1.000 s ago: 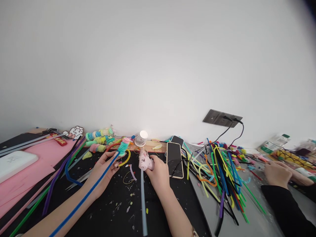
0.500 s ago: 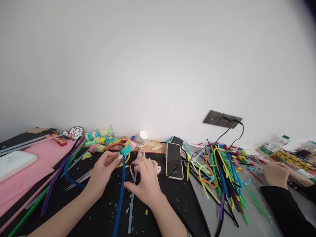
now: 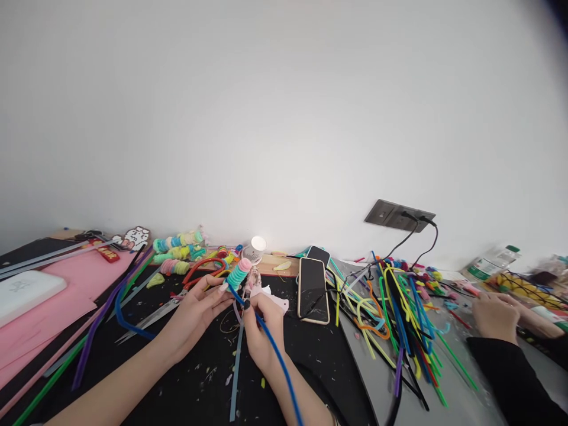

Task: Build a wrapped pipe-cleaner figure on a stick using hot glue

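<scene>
Between the fingers of my left hand (image 3: 198, 313) is a coiled pipe-cleaner piece (image 3: 239, 274), pink at its tip and teal below, tilted up to the right. A long blue pipe cleaner (image 3: 278, 356) runs from its lower end. My right hand (image 3: 265, 331) pinches that pipe cleaner close to the coil, and the loose length hangs over my right wrist toward the bottom edge. Just behind my right hand lies a pale pink object (image 3: 277, 300), partly hidden. Scissors (image 3: 151, 319) rest left of my left hand, their handles partly covered.
Finished-looking coiled pieces (image 3: 177, 242) lie by the wall. A phone (image 3: 313, 290) and a paper cup (image 3: 254, 249) stand beyond my hands. Loose pipe cleaners (image 3: 410, 319) spread over the grey surface at right, near another person's hand (image 3: 496, 316). Pink sheets (image 3: 66, 296) lie at left.
My right hand has closed from an open pose onto the blue pipe cleaner and drawn it to the right. The coiled piece has shifted slightly right and turned more upright.
</scene>
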A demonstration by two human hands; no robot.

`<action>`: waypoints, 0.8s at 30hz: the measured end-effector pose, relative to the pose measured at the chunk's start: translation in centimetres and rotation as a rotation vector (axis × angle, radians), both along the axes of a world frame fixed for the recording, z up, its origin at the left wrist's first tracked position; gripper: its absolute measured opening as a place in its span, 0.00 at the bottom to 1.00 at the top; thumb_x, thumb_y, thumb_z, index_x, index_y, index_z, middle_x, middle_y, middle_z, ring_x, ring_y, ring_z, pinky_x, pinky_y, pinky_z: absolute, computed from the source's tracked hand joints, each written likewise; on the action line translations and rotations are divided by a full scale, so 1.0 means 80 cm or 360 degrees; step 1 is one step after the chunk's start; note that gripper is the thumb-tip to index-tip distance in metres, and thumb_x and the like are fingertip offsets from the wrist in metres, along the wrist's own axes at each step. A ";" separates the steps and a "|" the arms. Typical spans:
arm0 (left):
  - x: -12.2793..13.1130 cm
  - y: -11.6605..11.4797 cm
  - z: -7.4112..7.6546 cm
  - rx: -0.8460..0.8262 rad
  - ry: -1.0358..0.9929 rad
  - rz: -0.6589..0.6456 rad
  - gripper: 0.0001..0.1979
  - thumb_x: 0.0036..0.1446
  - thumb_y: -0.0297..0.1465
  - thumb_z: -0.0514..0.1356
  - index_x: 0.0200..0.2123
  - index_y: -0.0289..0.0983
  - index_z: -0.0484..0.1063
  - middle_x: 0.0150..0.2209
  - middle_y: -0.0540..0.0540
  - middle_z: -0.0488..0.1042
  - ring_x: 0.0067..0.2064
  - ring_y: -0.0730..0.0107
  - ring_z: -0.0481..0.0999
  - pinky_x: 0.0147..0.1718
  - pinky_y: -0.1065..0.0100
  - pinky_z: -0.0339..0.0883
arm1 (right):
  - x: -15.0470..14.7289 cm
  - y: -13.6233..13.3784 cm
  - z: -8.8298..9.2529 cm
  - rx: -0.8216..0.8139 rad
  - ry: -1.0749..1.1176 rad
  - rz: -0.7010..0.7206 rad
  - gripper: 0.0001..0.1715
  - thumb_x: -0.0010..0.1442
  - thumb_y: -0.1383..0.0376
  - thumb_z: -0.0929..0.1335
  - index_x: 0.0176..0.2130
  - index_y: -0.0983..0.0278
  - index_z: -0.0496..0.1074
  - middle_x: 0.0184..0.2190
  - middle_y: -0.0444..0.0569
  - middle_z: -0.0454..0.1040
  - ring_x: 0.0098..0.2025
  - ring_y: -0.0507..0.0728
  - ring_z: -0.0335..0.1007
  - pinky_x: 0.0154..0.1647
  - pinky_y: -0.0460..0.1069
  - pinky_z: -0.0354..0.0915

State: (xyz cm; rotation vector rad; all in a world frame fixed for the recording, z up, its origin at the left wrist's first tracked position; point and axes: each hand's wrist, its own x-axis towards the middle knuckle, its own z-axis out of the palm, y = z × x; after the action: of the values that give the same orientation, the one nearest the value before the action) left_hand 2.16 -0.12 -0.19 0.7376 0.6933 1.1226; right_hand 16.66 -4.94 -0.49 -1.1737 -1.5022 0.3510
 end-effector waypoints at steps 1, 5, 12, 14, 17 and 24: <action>0.000 0.001 -0.001 -0.0035 -0.0057 -0.0031 0.13 0.49 0.32 0.71 0.33 0.40 0.69 0.35 0.50 0.81 0.39 0.69 0.80 0.47 0.67 0.72 | 0.000 0.000 0.002 -0.0075 0.0075 0.0033 0.14 0.60 0.64 0.62 0.23 0.62 0.61 0.19 0.41 0.61 0.23 0.51 0.57 0.26 0.47 0.51; -0.001 0.001 -0.005 -0.0142 -0.0188 -0.0123 0.11 0.50 0.29 0.70 0.33 0.39 0.70 0.35 0.49 0.81 0.40 0.70 0.81 0.45 0.68 0.74 | 0.005 -0.001 0.013 -0.0303 0.0393 0.0142 0.17 0.62 0.61 0.62 0.23 0.62 0.62 0.19 0.41 0.60 0.23 0.51 0.55 0.25 0.46 0.52; 0.000 -0.002 -0.001 -0.0268 -0.0269 -0.0191 0.08 0.54 0.24 0.67 0.34 0.39 0.72 0.35 0.48 0.81 0.39 0.71 0.81 0.42 0.70 0.75 | 0.012 0.004 0.017 -0.0342 0.0585 0.0192 0.20 0.63 0.57 0.65 0.22 0.62 0.62 0.19 0.40 0.61 0.23 0.51 0.54 0.27 0.46 0.54; 0.001 -0.003 0.001 -0.0278 -0.0294 -0.0215 0.08 0.54 0.23 0.66 0.35 0.39 0.72 0.35 0.48 0.81 0.37 0.71 0.81 0.40 0.70 0.75 | 0.012 0.005 0.016 -0.0337 0.0584 0.0191 0.21 0.63 0.58 0.65 0.21 0.62 0.62 0.19 0.40 0.61 0.23 0.51 0.55 0.27 0.46 0.54; 0.000 -0.004 0.001 -0.0299 -0.0340 -0.0246 0.08 0.54 0.23 0.67 0.35 0.39 0.72 0.34 0.48 0.81 0.36 0.71 0.81 0.39 0.70 0.75 | 0.013 0.005 0.015 -0.0342 0.0585 0.0185 0.20 0.62 0.58 0.65 0.22 0.62 0.63 0.19 0.40 0.61 0.24 0.51 0.55 0.28 0.46 0.54; -0.003 -0.007 -0.001 -0.0345 -0.0416 -0.0354 0.09 0.53 0.24 0.68 0.36 0.39 0.73 0.33 0.47 0.80 0.35 0.71 0.80 0.38 0.69 0.75 | 0.016 0.009 0.009 -0.0410 0.0606 0.0204 0.19 0.61 0.58 0.66 0.22 0.62 0.64 0.20 0.40 0.61 0.24 0.51 0.55 0.28 0.46 0.54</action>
State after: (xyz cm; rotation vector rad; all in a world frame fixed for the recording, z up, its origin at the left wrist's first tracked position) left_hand 1.91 -0.64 -0.30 0.4601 0.4887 0.9028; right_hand 17.95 -4.19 0.21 -1.1338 -1.2224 0.8281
